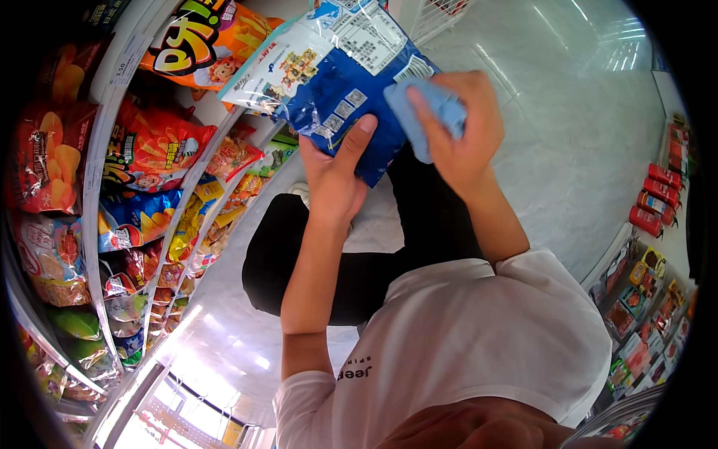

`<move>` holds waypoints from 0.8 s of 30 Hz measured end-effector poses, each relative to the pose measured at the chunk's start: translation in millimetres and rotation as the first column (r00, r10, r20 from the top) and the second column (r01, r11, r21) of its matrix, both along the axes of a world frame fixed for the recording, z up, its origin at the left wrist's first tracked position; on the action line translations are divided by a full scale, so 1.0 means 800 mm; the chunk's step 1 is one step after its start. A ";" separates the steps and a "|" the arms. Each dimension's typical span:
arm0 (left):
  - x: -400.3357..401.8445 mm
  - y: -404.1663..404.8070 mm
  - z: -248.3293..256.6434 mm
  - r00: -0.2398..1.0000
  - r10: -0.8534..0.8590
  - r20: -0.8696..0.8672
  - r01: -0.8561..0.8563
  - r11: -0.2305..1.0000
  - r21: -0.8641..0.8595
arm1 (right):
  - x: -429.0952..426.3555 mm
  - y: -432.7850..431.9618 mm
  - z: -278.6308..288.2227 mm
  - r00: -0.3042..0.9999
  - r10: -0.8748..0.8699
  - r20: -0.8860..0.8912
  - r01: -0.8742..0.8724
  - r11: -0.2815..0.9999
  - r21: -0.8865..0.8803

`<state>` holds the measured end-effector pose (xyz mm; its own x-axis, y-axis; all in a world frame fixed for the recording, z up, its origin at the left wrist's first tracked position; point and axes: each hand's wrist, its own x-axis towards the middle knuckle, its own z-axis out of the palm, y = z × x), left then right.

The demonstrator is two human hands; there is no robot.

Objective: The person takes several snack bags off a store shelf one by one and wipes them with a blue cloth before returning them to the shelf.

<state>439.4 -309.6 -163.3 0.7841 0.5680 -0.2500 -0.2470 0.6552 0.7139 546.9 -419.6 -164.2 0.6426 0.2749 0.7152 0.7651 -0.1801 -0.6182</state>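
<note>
My left hand [336,163] grips the lower edge of a blue and white plastic snack bag [376,120], its thumb on top and its other fingers partly hidden under the bag. The bag is tilted, and its printed side with small square codes faces up. In my right hand [463,134] is a folded light-blue cloth [409,120], pinched between the fingers and lying against the bag's right edge. An orange snack bag [210,45] rests on the shelf just left of the held bag.
Curved shelf edges [95,163] run down the left, with red [165,146], blue [140,216] and other snack bags behind them. A white wire basket [440,17] stands beyond the held bag. Red fire extinguishers [653,199] and packaged goods [639,314] line the right.
</note>
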 end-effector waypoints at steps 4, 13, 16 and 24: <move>-0.001 -0.004 0.000 0.999 0.036 -0.021 -0.035 0.998 0.055 | 0.015 0.000 -0.013 0.982 -0.084 -0.172 0.099 0.991 0.085; -0.004 -0.003 -0.014 0.995 0.050 -0.083 -0.021 0.949 0.315 | 0.017 0.001 -0.001 0.983 -0.089 -0.161 0.105 0.991 0.089; -0.010 0.006 -0.012 0.995 -0.029 -0.095 0.062 0.925 0.375 | 0.025 -0.003 0.005 0.999 0.004 -0.038 -0.002 0.998 0.059; -0.021 0.007 0.002 0.959 -0.048 -0.279 0.176 0.873 0.455 | 0.016 0.005 0.033 0.990 0.105 -0.094 -0.098 0.992 0.076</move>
<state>422.2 -303.8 -162.0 0.7966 0.5794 -0.1724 0.0373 0.2375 0.9707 559.7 -415.6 -137.8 0.6815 0.2927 0.6708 0.7128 -0.0574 -0.6991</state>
